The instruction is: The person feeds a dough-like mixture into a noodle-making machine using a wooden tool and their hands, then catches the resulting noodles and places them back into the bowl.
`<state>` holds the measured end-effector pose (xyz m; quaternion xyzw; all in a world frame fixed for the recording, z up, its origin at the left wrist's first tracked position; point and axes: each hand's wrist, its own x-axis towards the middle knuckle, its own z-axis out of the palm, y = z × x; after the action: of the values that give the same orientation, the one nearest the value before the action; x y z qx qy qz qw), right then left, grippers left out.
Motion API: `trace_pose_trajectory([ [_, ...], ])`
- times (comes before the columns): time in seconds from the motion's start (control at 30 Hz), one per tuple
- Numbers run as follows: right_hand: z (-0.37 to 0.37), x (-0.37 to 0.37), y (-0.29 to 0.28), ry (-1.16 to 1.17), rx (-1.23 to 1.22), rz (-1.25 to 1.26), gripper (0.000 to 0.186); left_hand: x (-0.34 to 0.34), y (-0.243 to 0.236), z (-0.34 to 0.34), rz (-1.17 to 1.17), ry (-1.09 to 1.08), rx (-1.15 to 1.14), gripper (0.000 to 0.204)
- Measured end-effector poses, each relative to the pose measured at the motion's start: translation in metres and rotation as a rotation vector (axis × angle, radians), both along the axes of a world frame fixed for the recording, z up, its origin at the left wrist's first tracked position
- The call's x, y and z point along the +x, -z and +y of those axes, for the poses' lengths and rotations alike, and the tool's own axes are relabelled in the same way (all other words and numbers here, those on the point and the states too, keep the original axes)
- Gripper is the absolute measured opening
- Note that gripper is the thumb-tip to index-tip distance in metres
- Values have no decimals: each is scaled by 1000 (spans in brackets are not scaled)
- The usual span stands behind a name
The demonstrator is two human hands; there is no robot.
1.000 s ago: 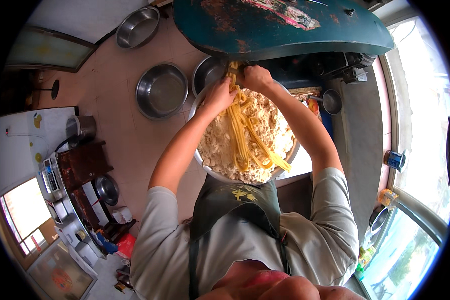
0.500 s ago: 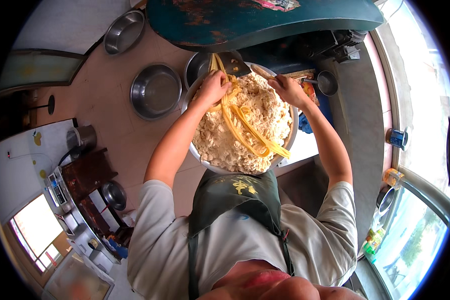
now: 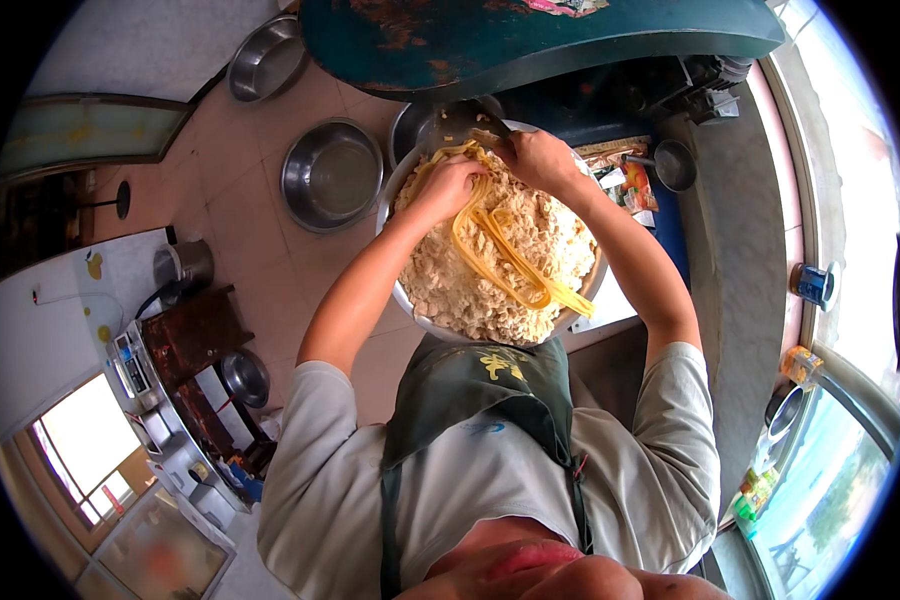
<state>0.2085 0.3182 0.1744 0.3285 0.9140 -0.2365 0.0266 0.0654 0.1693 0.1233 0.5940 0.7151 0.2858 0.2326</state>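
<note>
A large metal bowl [image 3: 607, 268] in front of me is heaped with pale, crumbly dough [image 3: 450, 280]. Long yellow strips, which look like flat dough ribbons [image 3: 515, 265], lie looped across the heap. My left hand [image 3: 452, 185] is closed on the upper end of these strips, over the bowl's far left side. At the far rim my right hand [image 3: 538, 160] grips the wooden handle of a broad, dark-bladed cleaver [image 3: 458, 118]. Its blade points left, beyond my left fingers, with dough bits stuck to it. The bowl's far edge is partly hidden.
A dark green machine housing [image 3: 540, 45] overhangs the bowl's far side. Metal basins [image 3: 332, 175] stand on the tiled floor at the left. A counter [image 3: 735, 220] runs along the right under a window, with a long-handled metal ladle [image 3: 675, 165] beside it.
My right hand and the cleaver have moved left and inward, closer to my left hand. My left hand has shifted slightly, drawing the yellow strips' upper end down from the far rim.
</note>
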Motion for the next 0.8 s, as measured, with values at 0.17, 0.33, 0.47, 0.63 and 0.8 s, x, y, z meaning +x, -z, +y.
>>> trace_pose_trajectory([
  [0.17,13,50,-6,28,-158,235,35,-2,-47,-6,250,101,-43,27],
  [0.33,22,91,-26,129,-251,180,36,56,-63,36,102,236,-52,33],
  [0.47,7,110,-22,319,-320,297,39,92,-48,59,210,311,-156,45],
  [0.63,-17,107,4,462,-477,464,38,91,-23,56,95,281,-136,35],
  [0.8,-21,99,36,493,-581,504,34,91,-38,55,79,275,-195,34],
])
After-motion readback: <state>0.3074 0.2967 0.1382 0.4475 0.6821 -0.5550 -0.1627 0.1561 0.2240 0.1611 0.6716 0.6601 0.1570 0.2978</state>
